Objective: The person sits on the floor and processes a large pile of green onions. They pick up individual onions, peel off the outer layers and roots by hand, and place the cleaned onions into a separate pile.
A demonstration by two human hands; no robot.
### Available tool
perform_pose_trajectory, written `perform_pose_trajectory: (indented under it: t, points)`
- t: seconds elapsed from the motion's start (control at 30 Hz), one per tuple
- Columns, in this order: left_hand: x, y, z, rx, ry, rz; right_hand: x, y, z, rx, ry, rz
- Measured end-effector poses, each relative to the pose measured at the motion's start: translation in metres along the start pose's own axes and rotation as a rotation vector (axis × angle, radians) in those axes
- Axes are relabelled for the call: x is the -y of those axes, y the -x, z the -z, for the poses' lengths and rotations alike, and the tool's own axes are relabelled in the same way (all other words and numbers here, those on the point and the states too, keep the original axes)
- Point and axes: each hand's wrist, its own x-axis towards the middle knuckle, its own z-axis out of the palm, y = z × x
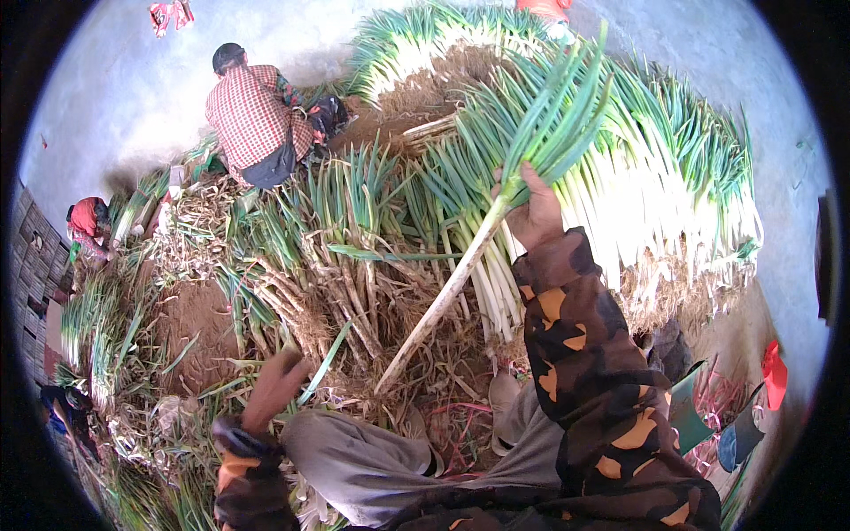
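My right hand [534,212] grips one long Welsh onion [446,292] just below where its green leaves fan out. Its pale, soil-marked stalk slants down and left, the lower tip over the littered ground between my knees and the heap. Motion blurs my left hand [275,385], low on the left above my knee, so its fingers are unclear. Just to its right is a loose green leaf [325,363], apart from it or touching, I cannot tell. Uncleaned onions [352,292] with dry skins and roots lie ahead. Beside them lean whiter stalks [491,299].
Upright rows of pale-stalked onions [654,212] fill the right side, with more [425,50] at the back. A person in a checked top [249,119] sits ahead; another [89,226] crouches far left. Dry peelings [199,232] cover the ground. Pink ties [710,398] lie at right.
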Motion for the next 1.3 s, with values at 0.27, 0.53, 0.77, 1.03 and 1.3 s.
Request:
perform_pose_trajectory:
  t: [0.27, 0.53, 0.77, 1.03, 1.3]
  points:
    - [-0.175, -0.081, -0.124, 0.168, 0.634, -0.404, -0.012, 0.021, -0.025, 0.034, 0.038, -0.137]
    - [-0.168, -0.077, -0.124, 0.119, 0.788, -0.415, -0.009, 0.036, -0.031, 0.160, -0.050, -0.325]
    - [-0.175, -0.073, -0.134, -0.394, 0.409, -0.706, -0.020, 0.031, -0.023, 0.136, -0.033, -0.321]
    - [-0.158, -0.075, -0.133, -0.413, 0.277, -0.691, -0.025, 0.040, -0.045, 0.006, 0.388, -0.291]
    - [-0.147, -0.069, -0.173, -0.649, 0.341, -0.857, -0.038, 0.011, 0.032, 0.163, 0.281, -0.356]
